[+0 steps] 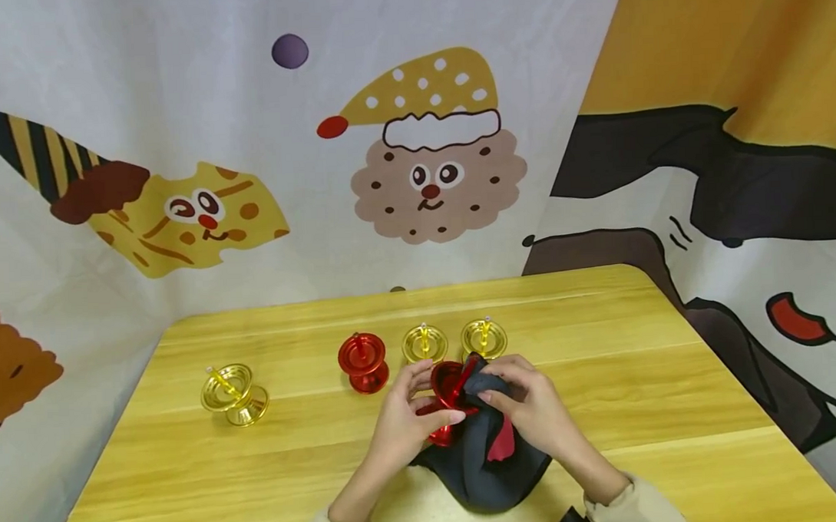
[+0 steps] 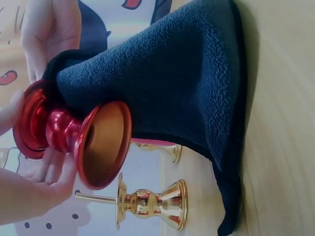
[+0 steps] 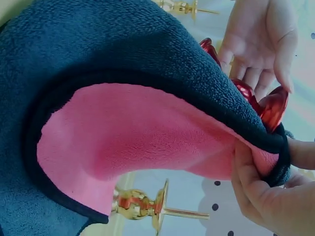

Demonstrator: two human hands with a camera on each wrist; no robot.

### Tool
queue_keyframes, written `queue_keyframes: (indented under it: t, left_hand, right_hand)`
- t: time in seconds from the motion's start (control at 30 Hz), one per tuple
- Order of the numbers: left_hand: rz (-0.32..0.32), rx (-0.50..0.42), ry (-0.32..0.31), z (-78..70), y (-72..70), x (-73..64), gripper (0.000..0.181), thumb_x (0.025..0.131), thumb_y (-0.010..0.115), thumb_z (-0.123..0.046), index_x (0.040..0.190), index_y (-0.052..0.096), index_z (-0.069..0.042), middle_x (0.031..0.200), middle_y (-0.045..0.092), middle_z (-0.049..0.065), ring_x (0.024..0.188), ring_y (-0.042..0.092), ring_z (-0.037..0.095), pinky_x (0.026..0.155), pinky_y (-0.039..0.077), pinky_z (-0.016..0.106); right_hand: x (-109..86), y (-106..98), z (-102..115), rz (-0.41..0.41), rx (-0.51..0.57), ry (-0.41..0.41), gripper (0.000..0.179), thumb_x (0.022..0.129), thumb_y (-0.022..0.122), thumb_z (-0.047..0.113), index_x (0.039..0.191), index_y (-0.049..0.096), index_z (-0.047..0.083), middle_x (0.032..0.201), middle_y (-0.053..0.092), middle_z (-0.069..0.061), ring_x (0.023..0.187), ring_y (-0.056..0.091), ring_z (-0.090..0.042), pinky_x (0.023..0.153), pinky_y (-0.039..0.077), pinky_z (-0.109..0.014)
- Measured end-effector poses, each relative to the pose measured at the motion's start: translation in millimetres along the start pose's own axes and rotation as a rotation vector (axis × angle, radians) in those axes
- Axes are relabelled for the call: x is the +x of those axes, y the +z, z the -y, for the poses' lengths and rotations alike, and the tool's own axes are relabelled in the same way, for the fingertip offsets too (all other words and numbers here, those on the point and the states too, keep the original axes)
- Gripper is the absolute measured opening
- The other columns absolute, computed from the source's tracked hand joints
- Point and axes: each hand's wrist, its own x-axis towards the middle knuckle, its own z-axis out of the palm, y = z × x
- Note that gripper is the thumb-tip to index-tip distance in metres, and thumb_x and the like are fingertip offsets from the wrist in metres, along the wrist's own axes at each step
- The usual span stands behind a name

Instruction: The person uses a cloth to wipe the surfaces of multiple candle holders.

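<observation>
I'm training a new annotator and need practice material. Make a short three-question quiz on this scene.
1. True or false: the right hand grips a gold stand.
2. How many red stands are there, counting the one held in the left hand?
3. The sides of the cloth are: A) green and white; B) dark blue and pink; C) yellow and brown.

Key: 1. False, the right hand pinches the cloth. 2. Two. 3. B.
</observation>
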Motion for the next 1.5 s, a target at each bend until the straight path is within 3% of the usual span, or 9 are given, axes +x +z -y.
queue_keyframes:
  t: [0.13,0.33,0.43,0.63,0.9,1.07,1.23,1.33,1.5]
  left_hand:
    - [0.025,0.003,-0.006,3.4,1.7,0.0,0.069,0.074,0.074,-0.003,0.132,0.037,0.007,0.117,0.05,0.02,0.103,0.054,0.031,0.081,0.05,0.03]
    - [-0.011,0.121,0.073,10.6,7.3,-0.9,0.067,0.075,0.074,-0.005,0.13,0.037,0.006,0.119,0.053,0.019,0.107,0.052,0.03,0.091,0.044,0.037]
    - [0.013,0.088,0.049,10.6,5.8,-1.9,0.066,0.075,0.074,-0.005,0.13,0.038,0.006,0.117,0.054,0.02,0.103,0.055,0.03,0.086,0.047,0.036]
    - [0.092,-0.122,-0.067,3.0,-4.7,-0.2,0.065,0.079,0.07,-0.007,0.132,0.035,0.007,0.118,0.052,0.02,0.099,0.057,0.028,0.08,0.05,0.028]
    - [-0.043,-0.209,-0.102,-9.8,-21.5,13.3,0.056,0.081,0.067,-0.007,0.129,0.041,0.007,0.111,0.057,0.018,0.095,0.057,0.019,0.084,0.047,0.029]
    - [-0.05,-0.211,-0.125,-15.2,-15.5,18.7,0.058,0.083,0.067,-0.016,0.129,0.04,0.006,0.103,0.058,0.012,0.089,0.056,0.014,0.082,0.048,0.03]
    - [-0.065,-0.184,-0.174,-13.1,-7.4,18.8,0.051,0.083,0.068,-0.022,0.119,0.048,0.008,0.097,0.058,0.011,0.084,0.057,0.015,0.076,0.049,0.027]
    - [-0.014,-0.169,-0.171,-10.2,-8.4,16.7,0.046,0.082,0.069,-0.02,0.113,0.052,0.01,0.099,0.059,0.013,0.087,0.058,0.018,0.077,0.049,0.027]
    - [0.2,-0.141,-0.118,-5.3,-18.7,12.7,0.059,0.077,0.074,-0.009,0.127,0.047,0.006,0.124,0.051,0.018,0.11,0.052,0.029,0.089,0.046,0.034]
  right_hand:
    - [-3.7,3.7,2.5,-0.004,-0.068,-0.004,0.021,0.077,0.069,-0.004,0.094,0.067,0.007,0.1,0.055,-0.008,0.087,0.055,-0.02,0.067,0.05,-0.024]
    - [-10.4,11.2,9.4,-0.006,-0.238,-0.091,0.022,0.075,0.071,-0.002,0.094,0.066,0.007,0.096,0.053,-0.005,0.074,0.051,-0.013,0.054,0.046,-0.022]
    - [-9.2,7.0,8.8,0.028,-0.2,-0.087,0.021,0.077,0.069,-0.003,0.095,0.065,0.005,0.1,0.054,-0.008,0.078,0.054,-0.016,0.057,0.048,-0.022]
    - [0.9,-10.3,0.3,0.055,-0.026,-0.133,0.02,0.078,0.066,-0.005,0.097,0.065,0.001,0.107,0.055,-0.015,0.093,0.056,-0.02,0.069,0.052,-0.024]
    - [0.5,-23.6,-2.5,-0.016,0.082,-0.241,0.026,0.074,0.064,-0.017,0.096,0.064,-0.004,0.109,0.052,-0.018,0.098,0.052,-0.007,0.073,0.051,-0.02]
    - [-2.3,-12.8,-5.4,0.053,0.141,-0.329,0.028,0.074,0.063,-0.018,0.099,0.062,-0.005,0.11,0.049,-0.023,0.097,0.053,-0.01,0.071,0.052,-0.021]
    - [-2.8,-4.1,-8.8,0.031,0.161,-0.341,0.028,0.073,0.065,-0.017,0.099,0.063,-0.005,0.109,0.049,-0.023,0.097,0.053,-0.011,0.074,0.051,-0.02]
    - [-2.3,-3.1,-11.4,0.009,0.143,-0.308,0.027,0.073,0.066,-0.015,0.097,0.064,-0.004,0.109,0.051,-0.021,0.097,0.053,-0.01,0.075,0.051,-0.02]
    - [-0.4,-6.0,-14.2,-0.024,0.12,-0.229,0.026,0.073,0.068,-0.013,0.097,0.065,-0.003,0.107,0.054,-0.017,0.096,0.054,-0.01,0.075,0.05,-0.021]
